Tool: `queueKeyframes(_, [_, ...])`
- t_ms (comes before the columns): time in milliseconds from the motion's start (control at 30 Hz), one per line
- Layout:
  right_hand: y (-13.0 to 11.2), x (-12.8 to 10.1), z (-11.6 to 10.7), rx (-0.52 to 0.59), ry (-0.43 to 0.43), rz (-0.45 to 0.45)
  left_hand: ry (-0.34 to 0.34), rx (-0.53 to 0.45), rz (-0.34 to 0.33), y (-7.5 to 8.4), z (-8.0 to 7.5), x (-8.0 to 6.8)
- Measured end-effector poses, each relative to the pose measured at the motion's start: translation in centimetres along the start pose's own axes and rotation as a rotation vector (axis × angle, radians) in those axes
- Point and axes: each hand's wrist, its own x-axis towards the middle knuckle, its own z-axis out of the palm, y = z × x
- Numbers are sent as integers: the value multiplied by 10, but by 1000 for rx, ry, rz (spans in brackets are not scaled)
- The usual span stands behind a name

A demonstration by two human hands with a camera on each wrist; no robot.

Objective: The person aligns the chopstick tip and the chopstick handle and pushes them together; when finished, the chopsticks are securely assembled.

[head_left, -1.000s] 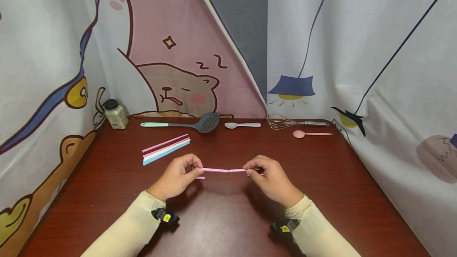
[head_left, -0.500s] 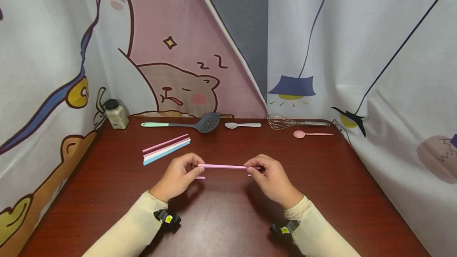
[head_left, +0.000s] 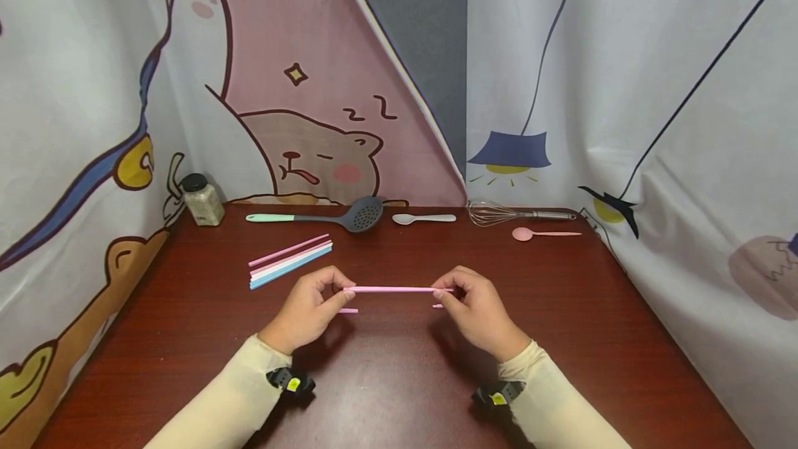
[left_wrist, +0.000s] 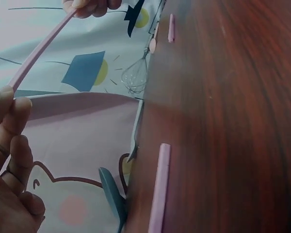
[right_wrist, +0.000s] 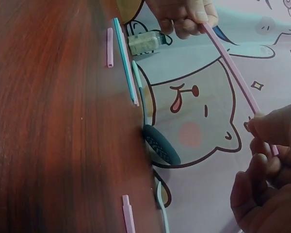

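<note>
A: Head view, quick rundown. Both hands up over the near-middle of the table [head_left: 561, 310]. Left hand [head_left: 309, 307] pinches the left end of a pink straw [head_left: 399, 289], right hand [head_left: 476, 307] pinches the right end. Straw runs straight, level, left to right btwn them, off the tabletop.

B: Grip detail?

A: Left wrist view: thumb and fingers [left_wrist: 9, 121] curled round the straw [left_wrist: 36, 53] end, straw going up toward the other hand [left_wrist: 89, 6]. Right wrist view: same deal, right fingertips [right_wrist: 264, 127] closed on the straw [right_wrist: 233, 68], far end in the left hand [right_wrist: 184, 14]. So both holding, neither slack.

B: Anything under the hands?

A: Two short pink pieces on the wood: one [head_left: 349, 310] just below the left hand, one [head_left: 438, 306] by the right hand. Both lie flat, apart from the held straw.

B: Rest of the table?

A: Far left, a bundle of straws [head_left: 290, 260], pink, white, blue, lying side by side, angled. Back left corner, a small jar w/ dark lid [head_left: 201, 199]. Along the far edge, left to right: slotted spoon w/ mint handle [head_left: 324, 216], white spoon [head_left: 424, 218], whisk [head_left: 517, 214], pink spoon [head_left: 544, 233] just nearer than the whisk. Cartoon curtains [head_left: 299, 89] on all sides.
</note>
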Motion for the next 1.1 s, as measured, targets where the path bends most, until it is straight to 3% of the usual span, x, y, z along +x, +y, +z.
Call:
queueKeyframes(267, [8, 1, -2, -29, 40, 7, -8, -3, 28, -8, -5, 4])
queueKeyframes(433, [21, 6, -8, -20, 91, 78, 67, 54, -12, -29, -35, 8])
queueKeyframes(633, [38, 9, -17, -27, 40, 177, 261, 198, -149, -65, -83, 10])
queueKeyframes(767, [46, 10, -20, -37, -16, 224, 341, 282, -269, -81, -105, 6])
queueKeyframes(900, [51, 11, -21, -53, -49, 251, 380, 338, -372, -88, -115, 4])
queueKeyframes(1100, [54, 11, -20, -72, -73, 263, 382, 370, -500, -93, -119, 2])
